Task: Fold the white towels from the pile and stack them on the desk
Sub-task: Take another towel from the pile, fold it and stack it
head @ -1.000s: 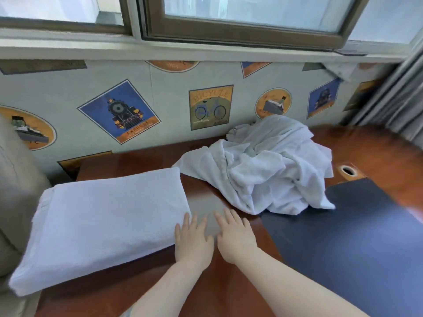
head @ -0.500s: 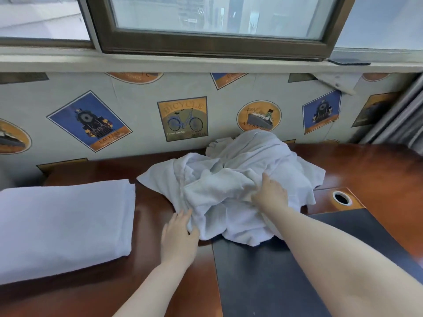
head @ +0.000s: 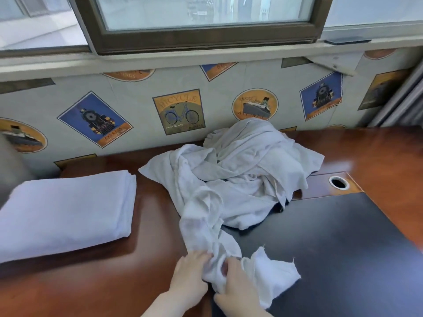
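A crumpled pile of white towels [head: 247, 170] lies at the middle back of the brown desk [head: 96, 280]. One white towel [head: 201, 225] stretches from the pile toward me in a rumpled strip. My left hand [head: 191, 274] and my right hand [head: 235, 287] both grip its near end, close together at the desk's front. A stack of folded white towels [head: 66, 213] rests flat on the desk's left side.
A dark mat [head: 332, 252] covers the desk's right front. A round cable hole [head: 338, 182] sits just right of the pile. A wall with picture wallpaper and a window runs behind the desk. A grey curtain [head: 402, 99] hangs at far right.
Both hands left the folded stack, reached into the pile, then drew one towel out toward the front edge. They now grip its near end. The view has swung right.
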Demonstrator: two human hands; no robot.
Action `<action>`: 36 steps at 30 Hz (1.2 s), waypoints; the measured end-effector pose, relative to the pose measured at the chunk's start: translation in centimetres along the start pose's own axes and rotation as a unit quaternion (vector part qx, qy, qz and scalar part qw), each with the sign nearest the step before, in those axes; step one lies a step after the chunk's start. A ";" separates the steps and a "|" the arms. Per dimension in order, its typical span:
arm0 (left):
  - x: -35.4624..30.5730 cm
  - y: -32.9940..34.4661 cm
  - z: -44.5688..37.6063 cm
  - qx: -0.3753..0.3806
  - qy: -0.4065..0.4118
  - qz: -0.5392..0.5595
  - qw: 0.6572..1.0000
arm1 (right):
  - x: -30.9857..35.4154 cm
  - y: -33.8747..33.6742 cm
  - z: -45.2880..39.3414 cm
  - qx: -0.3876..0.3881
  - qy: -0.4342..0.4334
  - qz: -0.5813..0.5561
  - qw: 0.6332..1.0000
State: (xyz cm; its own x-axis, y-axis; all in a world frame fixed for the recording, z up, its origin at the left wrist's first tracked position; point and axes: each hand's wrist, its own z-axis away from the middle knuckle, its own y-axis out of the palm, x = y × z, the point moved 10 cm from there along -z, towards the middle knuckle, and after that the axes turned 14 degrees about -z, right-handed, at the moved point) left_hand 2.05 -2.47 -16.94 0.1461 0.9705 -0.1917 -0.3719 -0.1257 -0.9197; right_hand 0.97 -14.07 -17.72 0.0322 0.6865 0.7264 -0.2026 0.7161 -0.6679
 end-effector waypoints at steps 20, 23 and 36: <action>-3.5 -1.1 13.7 -0.191 0.016 0.149 0.970 | 2.2 -8.4 15.2 -0.038 -0.013 -0.027 0.999; -5.9 -3.9 14.9 -0.238 0.054 0.140 0.960 | 2.4 -11.0 16.4 -0.078 -0.015 -0.097 0.992; -16.1 -8.8 16.6 -0.229 0.052 0.257 0.937 | -1.7 -27.5 22.5 -0.104 -0.129 -0.005 0.986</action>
State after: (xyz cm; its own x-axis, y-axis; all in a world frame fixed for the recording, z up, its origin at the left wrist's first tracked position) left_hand -12.24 -13.61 -0.08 0.1529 0.7356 -0.6599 0.0119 -0.6691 -0.7431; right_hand -15.52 -37.72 3.08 -0.2222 0.6441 0.7320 0.0025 0.7511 -0.6602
